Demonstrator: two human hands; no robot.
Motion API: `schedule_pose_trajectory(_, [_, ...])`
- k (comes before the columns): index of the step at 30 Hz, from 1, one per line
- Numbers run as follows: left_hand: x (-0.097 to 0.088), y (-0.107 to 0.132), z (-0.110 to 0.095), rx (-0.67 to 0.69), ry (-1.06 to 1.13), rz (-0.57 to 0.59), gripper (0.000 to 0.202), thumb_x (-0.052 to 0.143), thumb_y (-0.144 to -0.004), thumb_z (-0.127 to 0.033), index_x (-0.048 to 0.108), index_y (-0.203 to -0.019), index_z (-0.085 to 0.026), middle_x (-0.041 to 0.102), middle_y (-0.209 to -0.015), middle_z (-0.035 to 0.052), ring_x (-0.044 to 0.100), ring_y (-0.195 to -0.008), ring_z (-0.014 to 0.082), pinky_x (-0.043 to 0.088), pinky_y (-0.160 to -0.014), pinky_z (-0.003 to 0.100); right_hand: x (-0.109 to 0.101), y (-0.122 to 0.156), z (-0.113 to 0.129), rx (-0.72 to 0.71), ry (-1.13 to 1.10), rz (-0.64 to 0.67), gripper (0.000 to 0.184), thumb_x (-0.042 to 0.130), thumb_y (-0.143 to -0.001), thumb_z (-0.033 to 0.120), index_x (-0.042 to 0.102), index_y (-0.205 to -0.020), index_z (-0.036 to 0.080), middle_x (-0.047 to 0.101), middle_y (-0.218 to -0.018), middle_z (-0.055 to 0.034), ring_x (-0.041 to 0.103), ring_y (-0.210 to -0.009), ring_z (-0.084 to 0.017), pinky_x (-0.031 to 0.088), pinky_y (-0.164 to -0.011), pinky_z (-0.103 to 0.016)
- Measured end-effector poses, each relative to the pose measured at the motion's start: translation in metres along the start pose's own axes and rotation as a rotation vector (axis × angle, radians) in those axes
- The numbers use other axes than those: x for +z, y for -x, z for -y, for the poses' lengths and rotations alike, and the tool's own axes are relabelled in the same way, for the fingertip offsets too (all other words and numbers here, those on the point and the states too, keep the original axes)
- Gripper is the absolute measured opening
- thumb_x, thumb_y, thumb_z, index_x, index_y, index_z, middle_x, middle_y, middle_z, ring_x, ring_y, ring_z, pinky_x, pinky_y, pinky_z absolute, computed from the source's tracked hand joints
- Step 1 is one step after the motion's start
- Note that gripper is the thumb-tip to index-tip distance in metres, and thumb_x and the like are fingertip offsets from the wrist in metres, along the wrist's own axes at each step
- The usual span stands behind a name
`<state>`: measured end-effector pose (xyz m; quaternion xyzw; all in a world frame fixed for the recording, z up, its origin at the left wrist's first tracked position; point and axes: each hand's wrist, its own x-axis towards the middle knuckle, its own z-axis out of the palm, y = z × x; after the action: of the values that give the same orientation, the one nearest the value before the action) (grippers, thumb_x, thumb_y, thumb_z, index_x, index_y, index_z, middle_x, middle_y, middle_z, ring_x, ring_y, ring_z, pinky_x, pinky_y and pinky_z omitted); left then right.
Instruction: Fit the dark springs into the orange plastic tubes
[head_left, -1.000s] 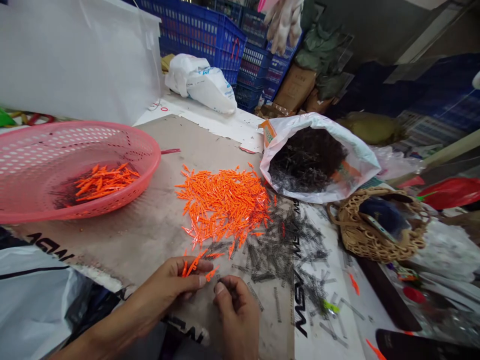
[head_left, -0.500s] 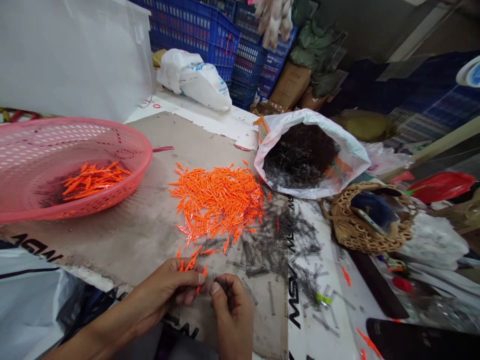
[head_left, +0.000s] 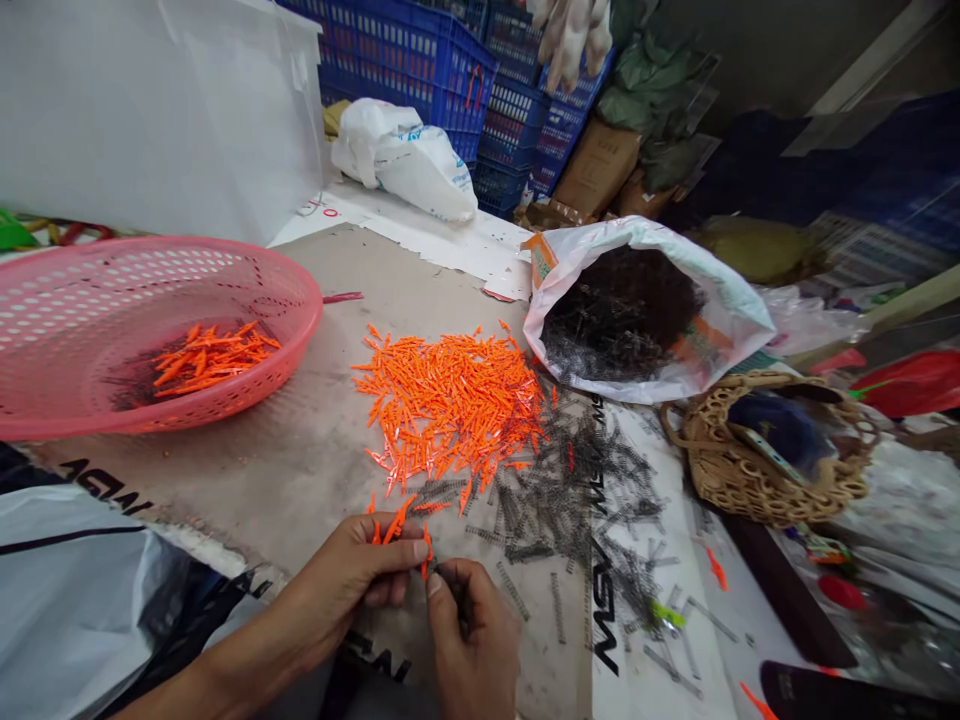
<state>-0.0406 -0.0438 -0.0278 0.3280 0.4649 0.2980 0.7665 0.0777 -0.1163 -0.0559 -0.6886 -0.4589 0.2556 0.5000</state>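
Observation:
My left hand is closed on several small pointed orange plastic pieces. One of these stands nearly upright at my left thumb tip. Right beside it, my right hand is closed in a pinch with thin dark coil springs partly hidden in the fingers. Whether the upright piece touches a spring I cannot tell. Beyond both hands lies a pile of matching orange pieces. A loose heap of dark springs spreads to the right of that pile.
On the left stands a pink perforated basket with orange pieces inside. An open white sack full of dark springs lies at back right, near a woven bag. A white plastic bag and blue crates are at the back.
My hands have come closer together, so the orange piece at my left thumb now meets the right fingertips. The whole view has shifted slightly.

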Motion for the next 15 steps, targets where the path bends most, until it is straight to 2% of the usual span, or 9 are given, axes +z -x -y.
schedule_pose_trajectory(4, [0.0025,0.0004,-0.0017,0.025,-0.009,0.008,0.025,0.079,-0.065,-0.036,0.069,-0.066,-0.013,0.055,-0.042,-0.0032,0.034,-0.039,0.0060,0.017,-0.040,0.020,0.0008,0.0009,0.0036,-0.069,0.050,-0.055,0.019,0.053,-0.087,0.034,0.066,-0.077,0.023,0.067,-0.066,0.0006,0.058,-0.057,-0.015,0.044,-0.056,-0.024])
schedule_pose_trajectory(8, [0.0032,0.0025,-0.0015,0.012,-0.054,-0.015,0.023,0.080,-0.064,-0.035,0.069,-0.066,-0.015,0.057,-0.043,-0.0028,0.044,-0.042,0.0083,0.026,-0.044,0.019,-0.0005,0.0017,0.0090,-0.094,0.080,-0.040,0.019,0.053,-0.088,0.033,0.064,-0.076,0.024,0.066,-0.065,0.0013,0.059,-0.058,-0.014,0.043,-0.056,-0.024])
schedule_pose_trajectory(11, [0.0020,0.0036,0.0002,0.040,-0.076,-0.016,0.022,0.078,-0.066,-0.035,0.070,-0.067,-0.015,0.060,-0.045,-0.0021,0.048,-0.045,0.0103,0.033,-0.049,0.020,-0.0010,0.0018,0.0102,-0.092,0.078,-0.030,0.019,0.053,-0.089,0.032,0.064,-0.075,0.024,0.065,-0.065,0.0018,0.059,-0.058,-0.014,0.042,-0.055,-0.024])
schedule_pose_trajectory(15, [0.0023,0.0041,0.0010,0.056,-0.081,0.012,0.022,0.077,-0.067,-0.036,0.070,-0.066,-0.015,0.060,-0.045,-0.0015,0.046,-0.045,0.0098,0.031,-0.048,0.020,-0.0001,0.0021,0.0051,-0.053,0.082,-0.015,0.018,0.054,-0.088,0.033,0.065,-0.077,0.024,0.066,-0.066,0.0018,0.059,-0.059,-0.014,0.042,-0.057,-0.024])
